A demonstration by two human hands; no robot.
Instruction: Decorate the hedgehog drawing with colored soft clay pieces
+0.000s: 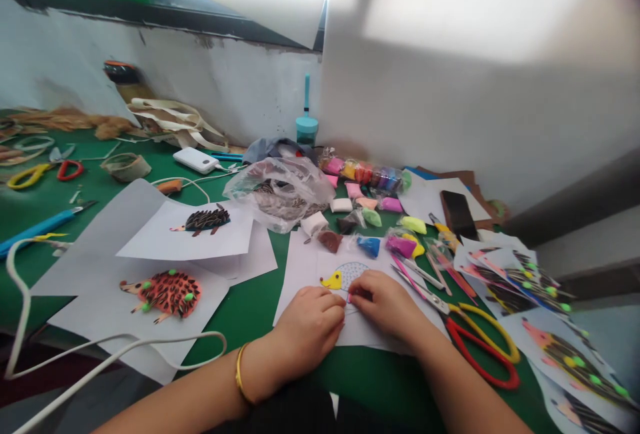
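On a white sheet of paper [295,267] lies a hedgehog picture [353,271] with a yellow clay face, a dark eye and a blue dotted back. My right hand [383,301] pinches a small piece of pink clay [349,298] at the lower edge of the hedgehog. Beside it, my left hand [313,321] rests on the paper with its fingers curled together; the fingertips meet near the pink piece, and what they hold is hidden. A gold bangle [240,374] circles my left wrist.
Packets of coloured clay [370,245] and a plastic bag of seeds [285,194] lie behind the paper. Scissors [480,334] and tweezers [425,274] are at right, by finished hedgehog pictures [575,354]. Leftward are another hedgehog [170,294], a white cable [125,347] and a blue knife [40,229].
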